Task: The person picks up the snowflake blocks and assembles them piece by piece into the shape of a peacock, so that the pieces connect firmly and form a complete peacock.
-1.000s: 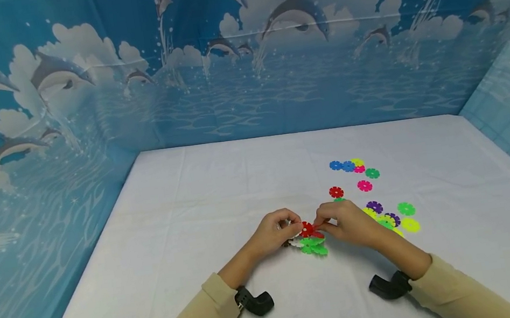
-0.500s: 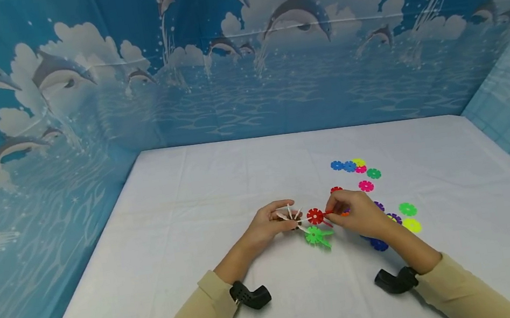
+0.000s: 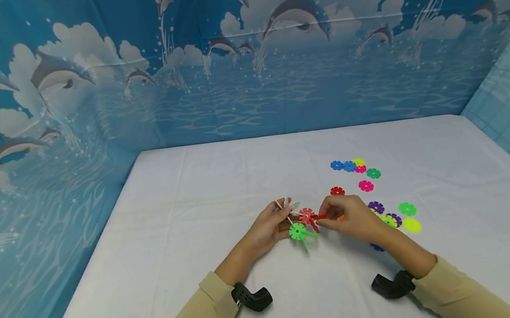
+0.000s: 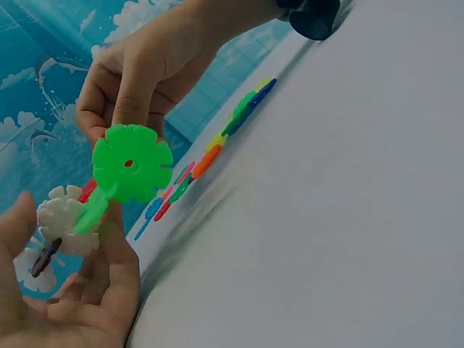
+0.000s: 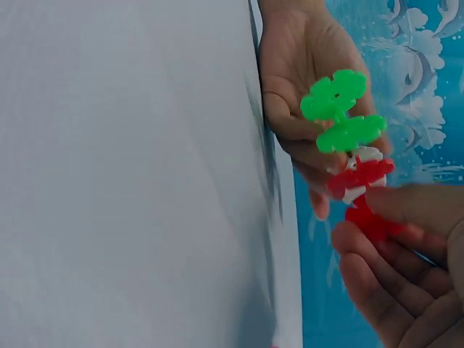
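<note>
Several notched plastic building discs are joined in a cluster between the two hands. It has green discs (image 4: pixel 141 174), white discs (image 4: pixel 61 221), a brown disc (image 4: pixel 46 258) and red discs (image 3: pixel 307 216). My left hand (image 3: pixel 263 231) holds the cluster's white part, its fingers bent under it; in the left wrist view the thumb stands apart from the discs. My right hand (image 3: pixel 354 220) pinches a red disc (image 5: pixel 373 223) at the cluster's right end between thumb and fingers. The green discs hang at the near side, over the white cloth.
Loose discs lie on the white-covered table (image 3: pixel 192 200) to the right: blue ones (image 3: pixel 349 166), a pink one (image 3: pixel 366 186), a red one (image 3: pixel 337 191), purple ones (image 3: pixel 375 208), a yellow one (image 3: pixel 412 225). A dolphin-print curtain (image 3: pixel 247 100) stands behind.
Both hands rise and spread slightly with the cluster, then come back closer together. The cluster has turned in the left hand, its green discs now further left, and the left thumb has lifted.
</note>
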Motion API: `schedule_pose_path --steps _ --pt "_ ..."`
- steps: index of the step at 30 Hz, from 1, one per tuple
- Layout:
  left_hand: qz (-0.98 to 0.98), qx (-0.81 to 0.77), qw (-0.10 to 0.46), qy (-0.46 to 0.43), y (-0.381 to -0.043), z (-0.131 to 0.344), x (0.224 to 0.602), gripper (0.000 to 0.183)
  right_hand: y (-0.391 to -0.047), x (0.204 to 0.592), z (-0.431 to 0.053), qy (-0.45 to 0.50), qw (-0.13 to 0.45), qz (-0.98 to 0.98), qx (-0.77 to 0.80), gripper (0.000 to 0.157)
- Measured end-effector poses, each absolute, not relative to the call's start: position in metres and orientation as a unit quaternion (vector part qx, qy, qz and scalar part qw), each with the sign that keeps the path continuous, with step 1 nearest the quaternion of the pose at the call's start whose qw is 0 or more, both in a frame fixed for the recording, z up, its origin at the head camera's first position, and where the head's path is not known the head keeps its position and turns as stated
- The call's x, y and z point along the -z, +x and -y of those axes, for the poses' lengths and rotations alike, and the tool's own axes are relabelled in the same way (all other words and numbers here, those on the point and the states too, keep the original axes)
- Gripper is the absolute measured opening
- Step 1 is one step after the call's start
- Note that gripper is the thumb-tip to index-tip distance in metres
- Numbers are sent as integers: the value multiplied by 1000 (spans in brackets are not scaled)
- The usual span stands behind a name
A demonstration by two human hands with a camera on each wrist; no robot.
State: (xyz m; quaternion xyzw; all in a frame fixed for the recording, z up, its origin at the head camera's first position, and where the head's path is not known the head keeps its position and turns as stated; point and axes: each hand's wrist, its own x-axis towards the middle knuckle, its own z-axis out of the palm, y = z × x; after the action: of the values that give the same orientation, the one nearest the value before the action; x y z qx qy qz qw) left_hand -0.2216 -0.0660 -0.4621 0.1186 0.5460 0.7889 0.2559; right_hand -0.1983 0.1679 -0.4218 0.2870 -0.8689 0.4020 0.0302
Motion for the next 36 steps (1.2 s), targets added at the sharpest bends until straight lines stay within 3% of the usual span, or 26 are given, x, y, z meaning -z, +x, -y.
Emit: schedule_pose_path --steps 6,12,17,23,36 --pt "-543 -794 244 125 -221 64 462 54 -207 416 -184 280 -24 883 -376 17" --pt "-557 -784 239 135 -222 65 463 54 -226 411 -202 174 -22 922 -344 13" --pt "-568 -772 248 141 -222 66 462 56 -243 416 -211 116 -23 945 -305 21" --pt "-569 -771 249 139 -220 67 460 54 -257 423 -209 115 -41 958 -259 34" --pt "-560 -779 241 144 -219 66 459 48 -261 423 -201 101 -57 951 -286 24"
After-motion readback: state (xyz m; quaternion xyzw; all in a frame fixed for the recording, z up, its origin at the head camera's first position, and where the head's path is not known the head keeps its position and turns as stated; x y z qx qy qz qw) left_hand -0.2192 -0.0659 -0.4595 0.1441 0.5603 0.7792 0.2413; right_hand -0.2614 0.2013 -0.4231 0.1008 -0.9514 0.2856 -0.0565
